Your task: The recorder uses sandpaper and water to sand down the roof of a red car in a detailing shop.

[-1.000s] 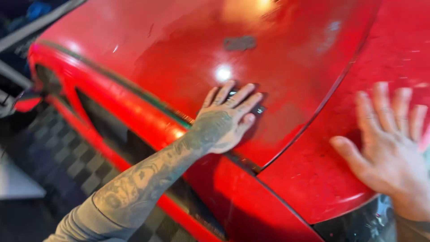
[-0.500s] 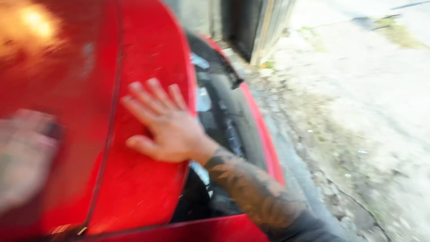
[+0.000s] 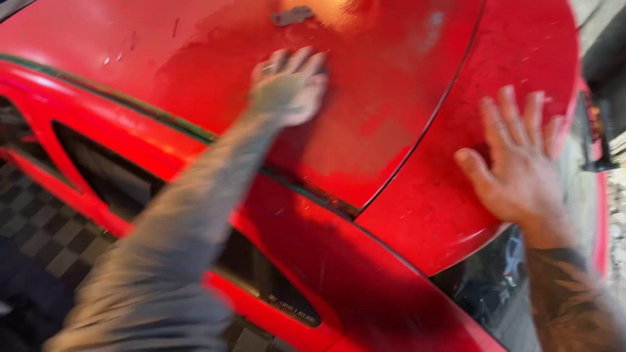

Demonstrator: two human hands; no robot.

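Nearest the camera, a checkered black-and-grey floor mat (image 3: 45, 244) lies at the lower left, under the red front bumper (image 3: 306, 261) of a car. Two dark grille openings cut into that bumper, one long slot and one further left. On the right, one dark headlight (image 3: 495, 280) sits below the fender.

Two hands rest on the car. The right hand (image 3: 518, 173) lies flat on the red fender (image 3: 495, 85), fingers spread and relaxed, gripping nothing. A single curved panel seam separates the fender from the red hood (image 3: 195, 58). The left hand (image 3: 290, 85), blurred by motion, presses palm-down on the hood, just beyond its front edge; whether anything lies under its fingers cannot be told. Farther up the hood sits one small grey emblem (image 3: 292, 15).
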